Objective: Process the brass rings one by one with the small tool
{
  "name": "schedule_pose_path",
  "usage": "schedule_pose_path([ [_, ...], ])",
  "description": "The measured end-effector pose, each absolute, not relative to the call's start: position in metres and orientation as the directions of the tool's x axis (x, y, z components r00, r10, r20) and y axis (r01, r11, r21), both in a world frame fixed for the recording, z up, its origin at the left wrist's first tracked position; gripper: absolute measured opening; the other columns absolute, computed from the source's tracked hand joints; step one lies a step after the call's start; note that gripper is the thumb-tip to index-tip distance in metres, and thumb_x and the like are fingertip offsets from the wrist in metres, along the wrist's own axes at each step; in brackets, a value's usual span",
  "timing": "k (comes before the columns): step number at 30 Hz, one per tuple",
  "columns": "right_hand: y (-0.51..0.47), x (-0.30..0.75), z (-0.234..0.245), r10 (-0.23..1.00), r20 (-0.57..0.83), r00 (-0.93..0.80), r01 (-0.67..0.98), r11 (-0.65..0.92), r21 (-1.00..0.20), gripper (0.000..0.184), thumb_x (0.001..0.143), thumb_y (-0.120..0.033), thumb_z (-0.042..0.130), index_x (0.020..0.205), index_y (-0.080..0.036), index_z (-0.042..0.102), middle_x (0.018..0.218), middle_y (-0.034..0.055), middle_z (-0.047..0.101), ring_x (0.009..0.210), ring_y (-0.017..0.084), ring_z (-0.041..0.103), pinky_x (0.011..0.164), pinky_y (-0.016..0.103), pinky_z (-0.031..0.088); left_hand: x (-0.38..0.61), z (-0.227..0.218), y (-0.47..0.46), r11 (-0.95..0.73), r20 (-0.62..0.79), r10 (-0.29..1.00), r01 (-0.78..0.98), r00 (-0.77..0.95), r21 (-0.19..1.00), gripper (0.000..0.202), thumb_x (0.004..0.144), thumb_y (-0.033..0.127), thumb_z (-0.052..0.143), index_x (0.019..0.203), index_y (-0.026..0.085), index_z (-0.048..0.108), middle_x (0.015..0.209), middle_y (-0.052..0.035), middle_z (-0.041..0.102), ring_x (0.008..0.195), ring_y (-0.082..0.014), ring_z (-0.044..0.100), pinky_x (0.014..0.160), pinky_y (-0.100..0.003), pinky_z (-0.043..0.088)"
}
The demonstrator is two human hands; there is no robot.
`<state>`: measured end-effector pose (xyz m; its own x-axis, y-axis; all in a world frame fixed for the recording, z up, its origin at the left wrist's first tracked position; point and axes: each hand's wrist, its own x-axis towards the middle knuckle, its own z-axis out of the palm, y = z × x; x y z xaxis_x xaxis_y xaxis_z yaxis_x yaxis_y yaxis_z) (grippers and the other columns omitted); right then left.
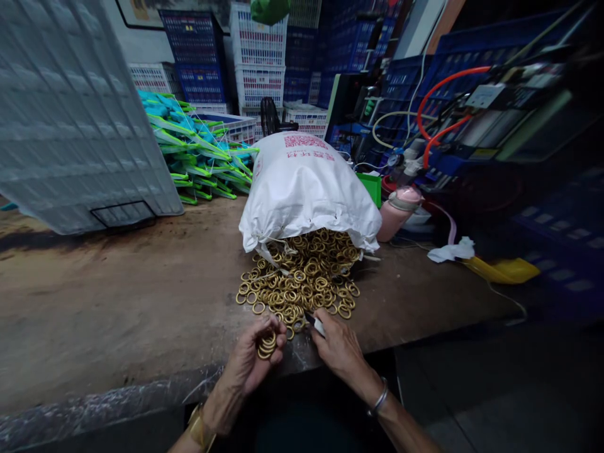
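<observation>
My left hand (258, 352) is curled around several brass-coloured rings (267, 345) just over the table's front edge. In my right hand (338, 343) is a small tool with a white handle (319, 327) and a dark tip; its exact kind is hard to make out. That tip reaches the near side of a pile of brass-coloured rings (302, 292). The pile spills from the mouth of a white woven sack (306, 182) lying on its side, with red print on top. More rings show inside the sack's opening.
The worn wooden table (117, 296) carries a large grey-white plastic crate (80, 119) at left. Behind it lie bright green and turquoise plastic pieces (202, 157). A pink bottle (399, 211), a yellow piece (504, 270) and a machine with orange tubes (425, 107) stand right. Stacked crates (258, 56) fill the back.
</observation>
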<state>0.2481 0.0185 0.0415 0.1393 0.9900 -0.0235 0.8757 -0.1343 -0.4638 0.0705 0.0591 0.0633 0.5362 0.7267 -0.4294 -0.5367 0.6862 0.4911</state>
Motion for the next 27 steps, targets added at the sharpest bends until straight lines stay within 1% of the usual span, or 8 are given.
schedule_pose_path([
  [2,0.021,0.253,0.038,0.986,0.013,0.165,0.867,-0.139,-0.479,0.012,0.08,-0.019,0.043,0.085,-0.021,0.053,0.074,0.0018,0.062,0.066,0.015,0.056,0.057,0.023,0.034,0.074,0.061,0.057,0.681,-0.438,0.731,-0.518,0.523,0.518,0.016,0.069,0.026,0.065,0.07,0.013,0.055,0.072,-0.002,0.058,0.057,-0.0086,0.052,0.04,-0.015,0.037],
  [5,0.023,0.255,0.033,0.97,0.118,0.212,0.815,-0.109,-0.568,0.013,0.081,-0.024,0.044,0.088,-0.021,0.054,0.075,0.003,0.062,0.068,0.016,0.057,0.06,0.023,0.038,0.081,0.058,0.054,0.633,-0.419,0.76,-0.423,0.497,0.648,0.021,0.069,0.031,0.066,0.07,0.014,0.053,0.068,-0.0007,0.057,0.054,-0.008,0.05,0.038,-0.015,0.036],
  [11,0.022,0.24,0.035,0.962,0.22,0.164,0.66,0.058,-0.749,0.011,0.08,-0.023,0.047,0.088,-0.021,0.055,0.077,0.0017,0.062,0.07,0.014,0.057,0.065,0.022,0.043,0.091,0.051,0.051,0.455,-0.364,0.837,-0.152,0.408,0.877,0.032,0.072,0.045,0.06,0.089,0.018,0.053,0.055,0.0067,0.048,0.041,-0.0064,0.04,0.034,-0.015,0.029],
  [14,0.021,0.232,0.043,0.966,0.22,0.133,0.623,0.091,-0.777,0.011,0.08,-0.023,0.047,0.086,-0.02,0.055,0.075,0.0013,0.06,0.069,0.013,0.055,0.063,0.022,0.042,0.091,0.052,0.051,0.403,-0.352,0.845,-0.047,0.402,0.914,0.028,0.074,0.045,0.057,0.08,0.018,0.055,0.048,0.0089,0.04,0.039,-0.0054,0.032,0.038,-0.016,0.026],
  [17,0.023,0.227,0.053,0.977,0.156,0.148,0.564,0.046,-0.825,0.012,0.081,-0.028,0.045,0.08,-0.02,0.054,0.069,-0.0007,0.056,0.063,0.012,0.051,0.06,0.021,0.04,0.09,0.053,0.051,0.272,-0.243,0.902,-0.033,0.358,0.962,0.023,0.074,0.039,0.057,0.068,0.017,0.055,0.051,0.0072,0.041,0.045,-0.0066,0.034,0.046,-0.019,0.03],
  [23,0.025,0.224,0.063,0.985,-0.13,0.111,0.332,-0.16,-0.93,0.028,0.084,-0.039,0.039,0.065,-0.019,0.046,0.054,-0.0053,0.044,0.052,0.009,0.041,0.053,0.02,0.035,0.089,0.05,0.049,-0.04,0.026,0.943,0.036,0.331,0.999,0.016,0.078,0.029,0.053,0.071,0.017,0.062,0.066,0.0001,0.057,0.066,-0.0133,0.05,0.066,-0.023,0.039],
  [25,0.025,0.223,0.062,0.977,-0.193,0.095,0.259,-0.211,-0.943,0.031,0.084,-0.041,0.038,0.063,-0.019,0.045,0.05,-0.0062,0.041,0.049,0.008,0.038,0.052,0.02,0.034,0.089,0.053,0.049,-0.003,-0.002,0.928,0.011,0.371,1.0,0.018,0.079,0.031,0.053,0.07,0.017,0.061,0.067,-0.0004,0.059,0.066,-0.0129,0.051,0.066,-0.023,0.039],
  [27,0.026,0.222,0.059,0.975,-0.197,0.104,0.23,-0.216,-0.949,0.029,0.083,-0.041,0.041,0.065,-0.019,0.045,0.052,-0.0062,0.042,0.05,0.008,0.038,0.052,0.02,0.034,0.088,0.056,0.048,0.171,-0.143,0.895,-0.029,0.423,0.985,0.021,0.078,0.036,0.054,0.071,0.017,0.058,0.063,0.0016,0.055,0.056,-0.0097,0.047,0.055,-0.02,0.038],
])
